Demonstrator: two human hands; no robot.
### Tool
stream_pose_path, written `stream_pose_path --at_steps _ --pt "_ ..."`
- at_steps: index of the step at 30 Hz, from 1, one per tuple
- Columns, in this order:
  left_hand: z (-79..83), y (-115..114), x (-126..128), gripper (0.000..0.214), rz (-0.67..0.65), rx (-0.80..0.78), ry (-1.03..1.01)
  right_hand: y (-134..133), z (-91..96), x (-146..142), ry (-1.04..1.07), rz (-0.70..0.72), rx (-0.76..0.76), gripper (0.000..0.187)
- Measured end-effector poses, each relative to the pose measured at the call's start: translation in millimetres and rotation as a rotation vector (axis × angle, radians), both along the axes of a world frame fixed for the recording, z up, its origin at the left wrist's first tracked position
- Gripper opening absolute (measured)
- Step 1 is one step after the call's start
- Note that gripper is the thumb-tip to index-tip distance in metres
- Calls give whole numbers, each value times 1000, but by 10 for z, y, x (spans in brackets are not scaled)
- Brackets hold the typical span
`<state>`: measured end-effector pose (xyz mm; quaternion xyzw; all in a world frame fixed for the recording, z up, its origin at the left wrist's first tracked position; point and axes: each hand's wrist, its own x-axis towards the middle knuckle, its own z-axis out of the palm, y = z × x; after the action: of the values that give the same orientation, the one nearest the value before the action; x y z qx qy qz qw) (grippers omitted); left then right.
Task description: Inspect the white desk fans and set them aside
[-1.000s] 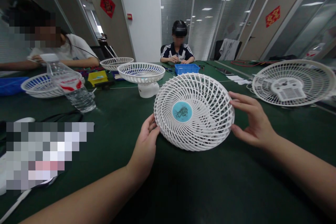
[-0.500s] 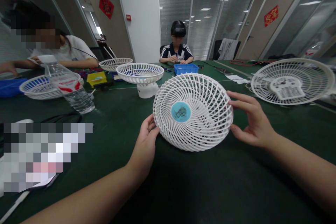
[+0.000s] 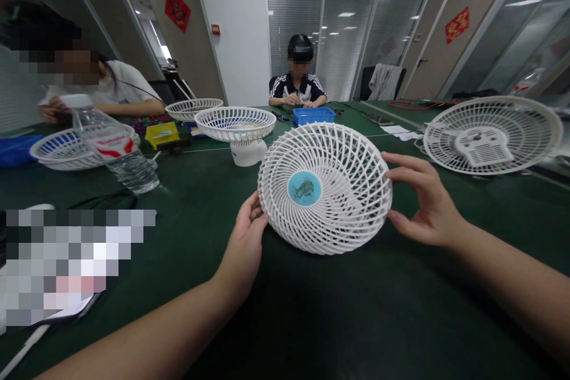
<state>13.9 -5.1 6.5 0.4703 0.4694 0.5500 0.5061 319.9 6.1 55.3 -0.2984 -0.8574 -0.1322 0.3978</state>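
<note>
A white plastic fan grille (image 3: 351, 190) with a round blue sticker at its centre is tilted up on the green table (image 3: 338, 314), its near rim resting on the cloth. My left hand (image 3: 244, 243) grips its left rim with curled fingers. My right hand (image 3: 423, 202) holds the right rim between thumb and fingers. Both hands keep the grille steady in front of me.
A rear fan grille with a motor mount (image 3: 490, 136) lies at the right. Another grille on a white base (image 3: 236, 127), a water bottle (image 3: 118, 151), more grilles (image 3: 62, 148) and a blue bin (image 3: 315, 115) stand beyond. Two people sit at the far side.
The grille and both hands have stayed almost still; the view has only drifted slightly, so everything sits a little to the left.
</note>
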Motion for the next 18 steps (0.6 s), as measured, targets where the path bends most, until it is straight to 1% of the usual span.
stream_pose_path --at_steps 3,7,11,13,15,17,18 --pt "18 -4 3 51 -20 11 -21 2 -6 7 5 17 -14 53" --pt "26 -9 13 51 -6 3 -13 -5 -13 -2 17 10 -24 50" --pt "-36 19 2 51 17 23 43 -4 -26 -12 44 31 -51 51" --pt "-55 21 -13 52 56 39 109 -1 -32 -13 48 34 -57 52" --pt "-8 -23 -26 52 134 60 222 0 -34 -13 52 32 -59 52" --pt "131 -136 -29 48 220 137 323 0 -30 -12 46 32 -54 52" --pt "228 -219 -28 42 234 197 338 -1 -26 -12 40 36 -46 53"
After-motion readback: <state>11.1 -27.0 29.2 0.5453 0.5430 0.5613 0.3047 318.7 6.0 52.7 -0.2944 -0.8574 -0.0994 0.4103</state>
